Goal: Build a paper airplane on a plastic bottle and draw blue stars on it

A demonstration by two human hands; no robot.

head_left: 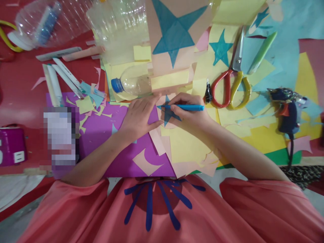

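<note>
My right hand (189, 106) is closed around a blue marker (193, 107), its tip at the left part of a small blue star (172, 116) on pale peach paper. Lying flat with fingers stretched, my left hand (140, 116) rests at the left edge of that paper. Purple paper (101, 141) spreads beneath my left forearm, and a peach scrap (146, 162) with curved cuts lies on it. Above my hands is a large blue star (174, 32) on a peach sheet. Another blue star (221, 48) sits on yellow paper to its right.
Scissors (231, 84) with red and yellow handles lie right of my hand, near a green cutter (263, 52). Farther right is a glue gun (290, 114). Clear plastic bottles (134, 81) lie at the back. Several white markers (67, 76) and paper scraps are on the left.
</note>
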